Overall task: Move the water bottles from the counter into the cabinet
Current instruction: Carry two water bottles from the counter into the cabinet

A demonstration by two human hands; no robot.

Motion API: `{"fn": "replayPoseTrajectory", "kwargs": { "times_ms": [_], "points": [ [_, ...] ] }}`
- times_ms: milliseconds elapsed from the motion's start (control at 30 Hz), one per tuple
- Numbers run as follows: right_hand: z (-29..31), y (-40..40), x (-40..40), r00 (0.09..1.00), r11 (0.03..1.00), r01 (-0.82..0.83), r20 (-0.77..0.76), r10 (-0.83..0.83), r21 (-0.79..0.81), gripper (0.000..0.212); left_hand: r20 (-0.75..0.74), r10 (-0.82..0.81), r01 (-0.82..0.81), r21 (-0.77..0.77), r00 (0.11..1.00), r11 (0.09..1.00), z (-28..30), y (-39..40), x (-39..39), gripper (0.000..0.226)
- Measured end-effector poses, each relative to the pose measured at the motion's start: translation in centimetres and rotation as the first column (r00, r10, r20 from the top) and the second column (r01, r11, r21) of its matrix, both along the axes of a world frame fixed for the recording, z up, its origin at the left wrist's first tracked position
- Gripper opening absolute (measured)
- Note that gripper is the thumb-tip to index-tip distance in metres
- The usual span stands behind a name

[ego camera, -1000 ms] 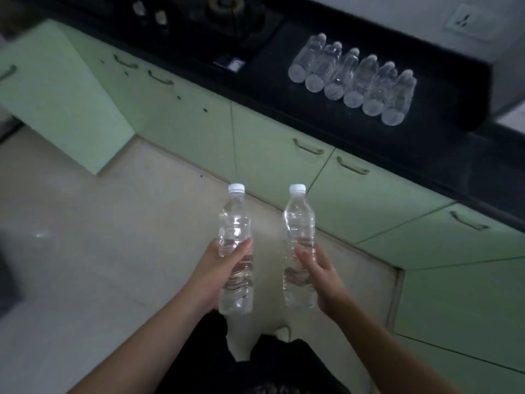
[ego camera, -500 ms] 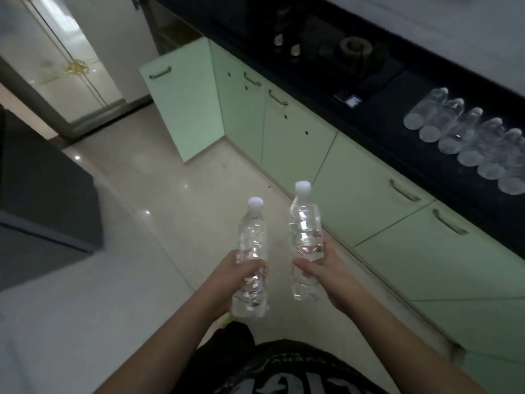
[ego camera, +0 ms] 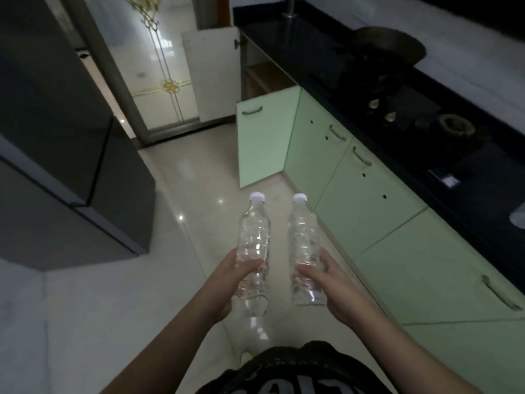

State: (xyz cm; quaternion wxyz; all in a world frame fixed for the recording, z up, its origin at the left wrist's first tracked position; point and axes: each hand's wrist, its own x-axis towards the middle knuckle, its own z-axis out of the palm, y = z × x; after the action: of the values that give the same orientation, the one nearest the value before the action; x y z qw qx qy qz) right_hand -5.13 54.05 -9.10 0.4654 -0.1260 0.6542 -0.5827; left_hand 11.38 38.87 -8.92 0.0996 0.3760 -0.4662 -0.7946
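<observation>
Two clear water bottles with white caps stand upright in front of me above the floor. My left hand (ego camera: 230,282) grips the left bottle (ego camera: 253,240) around its lower half. My right hand (ego camera: 332,282) grips the right bottle (ego camera: 304,237) the same way. Ahead, a pale green cabinet door (ego camera: 262,140) stands swung open, and behind it the cabinet's wooden inside (ego camera: 265,75) shows below the black counter (ego camera: 306,44). At the far right edge, the base of one more bottle (ego camera: 518,217) lies on the counter.
A row of green cabinet doors (ego camera: 366,200) with metal handles runs along the right. A gas stove with a dark pan (ego camera: 392,49) sits on the counter. A dark grey fridge (ego camera: 62,155) fills the left. A white door panel (ego camera: 213,75) stands beyond the open cabinet.
The view has swung left along the cabinets: the row of bottles on the counter has slid out to the right edge, and the open cabinet has come into sight. Both hands still hold their bottles.
</observation>
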Motion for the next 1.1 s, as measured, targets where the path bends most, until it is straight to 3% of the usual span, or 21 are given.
{"fn": "replayPoseTrajectory", "kwargs": {
  "times_ms": [200,333,433,567,667,767,900,1100],
  "points": [
    [0.0,-8.6,-2.3,0.990,0.990,-0.140,0.005,0.140,-0.034,0.038,-0.021,0.107,-0.107,-0.013,0.994,0.994,-0.5,-7.1,-0.1,0.029],
    [-1.1,-14.6,-4.5,0.981,0.979,-0.191,0.006,0.192,-0.068,0.038,-0.002,0.140,-0.140,-0.114,0.990,0.984,-1.1,-12.0,-2.6,0.033],
    [-1.7,-20.1,-7.4,0.967,0.963,-0.254,-0.028,0.253,-0.095,0.041,0.023,0.214,-0.213,-0.060,0.976,0.975,-1.1,-16.2,-5.2,0.044],
    [-1.3,-26.5,-10.7,0.953,0.947,-0.302,-0.044,0.299,-0.107,0.046,0.032,0.247,-0.244,-0.074,0.968,0.967,0.0,-21.7,-7.8,0.029],
    [-1.1,-31.1,-13.1,0.940,0.934,-0.340,-0.054,0.336,-0.110,0.051,0.054,0.294,-0.287,-0.105,0.954,0.952,0.4,-25.4,-9.3,0.049],
    [-1.1,-35.4,-14.5,0.939,0.933,-0.345,-0.036,0.343,-0.104,0.055,0.063,0.332,-0.324,-0.115,0.941,0.939,0.3,-28.7,-10.9,0.043],
    [-1.7,-41.0,-15.4,0.946,0.940,-0.325,-0.035,0.323,-0.104,0.059,0.123,0.376,-0.354,-0.165,0.919,0.920,-0.6,-33.3,-12.3,0.061],
    [-2.2,-50.1,-16.2,0.917,0.918,-0.391,-0.116,0.381,-0.070,0.048,0.128,0.389,-0.348,-0.259,0.912,0.901,-2.3,-42.8,-13.1,0.058]
  ]
}}
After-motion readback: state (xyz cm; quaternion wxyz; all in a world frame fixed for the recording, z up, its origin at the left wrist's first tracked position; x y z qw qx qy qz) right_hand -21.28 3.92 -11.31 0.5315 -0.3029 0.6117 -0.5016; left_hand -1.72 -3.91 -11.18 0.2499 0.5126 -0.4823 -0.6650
